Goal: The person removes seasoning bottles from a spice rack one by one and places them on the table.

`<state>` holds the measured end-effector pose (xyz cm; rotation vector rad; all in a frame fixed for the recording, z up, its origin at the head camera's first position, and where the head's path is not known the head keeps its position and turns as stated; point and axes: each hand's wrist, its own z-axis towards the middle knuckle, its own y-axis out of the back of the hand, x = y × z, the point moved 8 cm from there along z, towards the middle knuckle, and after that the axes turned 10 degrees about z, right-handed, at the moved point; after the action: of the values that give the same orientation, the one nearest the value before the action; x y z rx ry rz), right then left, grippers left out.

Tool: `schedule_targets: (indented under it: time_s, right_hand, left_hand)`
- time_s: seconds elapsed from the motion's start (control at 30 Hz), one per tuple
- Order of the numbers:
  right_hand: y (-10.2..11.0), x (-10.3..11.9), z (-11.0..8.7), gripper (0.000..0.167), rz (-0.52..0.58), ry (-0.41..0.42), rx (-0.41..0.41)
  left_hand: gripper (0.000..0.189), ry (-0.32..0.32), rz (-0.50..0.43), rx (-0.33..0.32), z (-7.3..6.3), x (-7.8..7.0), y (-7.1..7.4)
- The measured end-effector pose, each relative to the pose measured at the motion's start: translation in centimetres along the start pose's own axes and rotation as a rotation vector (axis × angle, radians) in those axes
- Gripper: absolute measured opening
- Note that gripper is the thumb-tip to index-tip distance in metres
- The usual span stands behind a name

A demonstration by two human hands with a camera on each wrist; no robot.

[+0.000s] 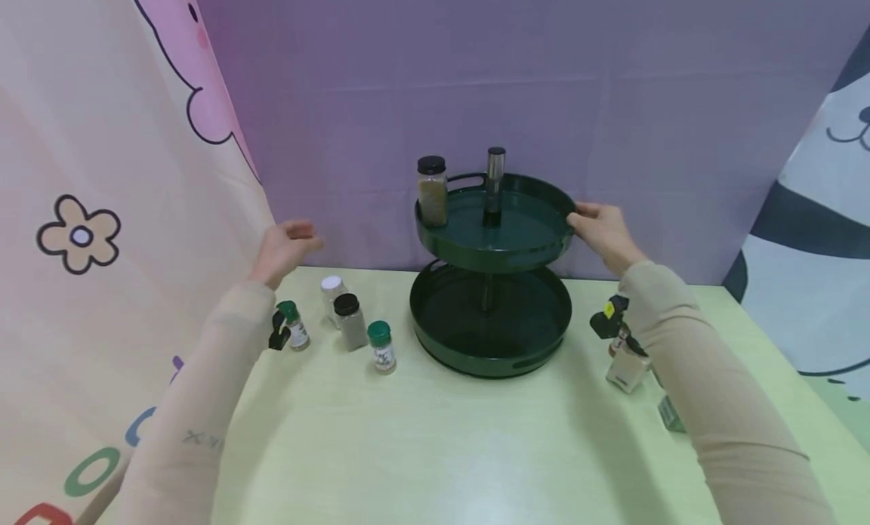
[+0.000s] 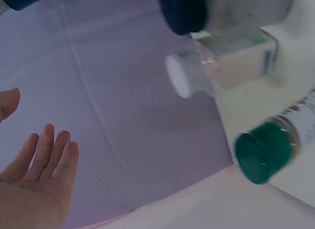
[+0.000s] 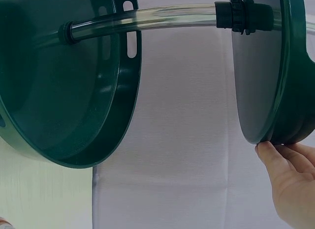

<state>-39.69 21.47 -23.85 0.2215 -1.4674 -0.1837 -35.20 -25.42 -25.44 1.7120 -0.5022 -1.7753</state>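
Observation:
A dark green two-tier round tray stand [image 1: 492, 362] stands on the table near the back. My right hand [image 1: 606, 234] pinches the right rim of its upper tray [image 1: 503, 257]; in the right wrist view the thumb and fingers meet that tray's edge. One spice jar with a black lid [image 1: 433, 193] is on the upper tray's left side. My left hand [image 1: 285, 249] hovers above the left of the table, fingers extended and holding nothing. Below and beside it are a green-capped jar [image 1: 296, 328], a white-capped jar [image 1: 333, 298], a black-capped jar [image 1: 352, 325] and another green-capped jar [image 1: 383, 351].
Under my right forearm, a beige container [image 1: 628, 368] and a green item [image 1: 671, 414] are partly hidden by the sleeve. Behind the table hangs a purple cloth [image 1: 340, 132], with patterned cloths on both sides. A clear post [image 3: 172, 17] joins the two trays.

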Motion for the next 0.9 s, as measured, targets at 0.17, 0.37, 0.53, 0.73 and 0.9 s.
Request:
schedule_targets:
  time_s: [0.17,0.37,0.53,0.73,0.9]
  right_hand:
    - [0.0,0.0,0.0,0.051,0.006,0.002,-0.003]
    - [0.0,0.0,0.1,0.051,0.003,0.005,-0.002]
    - [0.2,-0.1,0.0,0.051,0.003,0.01,-0.002]
    - [0.2,-0.1,-0.1,0.051,0.009,0.004,0.004]
    - [-0.1,0.0,-0.1,0.051,0.022,0.011,0.019]
  left_hand:
    - [0.062,-0.03,-0.016,0.006,0.6,-3.0,-0.2]
    - [0.063,-0.068,-0.035,0.002,1.1,-5.9,-1.3]
    - [0.06,-0.076,-0.063,0.034,2.1,-7.9,-3.1]
    - [0.062,-0.088,-0.069,0.06,2.7,-10.2,-5.3]
    - [0.065,-0.093,-0.076,0.077,3.2,-11.8,-7.0]
